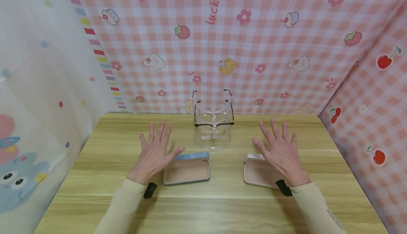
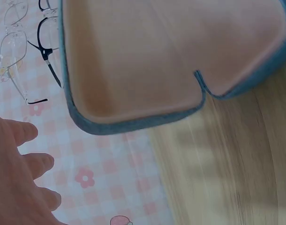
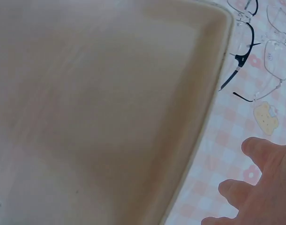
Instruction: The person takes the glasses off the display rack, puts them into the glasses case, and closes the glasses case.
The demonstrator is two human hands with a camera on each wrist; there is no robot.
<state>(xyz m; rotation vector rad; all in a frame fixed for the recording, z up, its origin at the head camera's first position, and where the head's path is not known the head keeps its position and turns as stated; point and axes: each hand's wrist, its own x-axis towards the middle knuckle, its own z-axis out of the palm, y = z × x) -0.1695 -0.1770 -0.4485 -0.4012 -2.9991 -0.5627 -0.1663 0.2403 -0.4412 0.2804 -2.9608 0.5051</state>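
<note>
My left hand [image 1: 154,156], fingers spread and holding nothing, is over the wood-look table beside an open blue glasses case [image 1: 187,173]. Its thumb overlaps the raised lid's left end. Palm down and spread likewise, my right hand [image 1: 281,156] partly covers an open white glasses case [image 1: 259,173]. Both case linings are pale pink-beige, with nothing seen inside. Between and beyond the hands, a clear display stand [image 1: 213,146] bears black half-rim glasses [image 3: 240,60] and, higher, thin-rimmed glasses [image 2: 1,51] with dark temple tips. Whether either hand touches the table or a case I cannot tell.
A pink checked cloth [image 1: 264,43] hangs behind the table's [image 1: 203,209] far edge. White printed cloth [image 1: 38,85] closes the left side, and a cherry-print cloth [image 1: 375,121] the right. Black wrist-worn pieces [image 1: 150,190] show below both hands.
</note>
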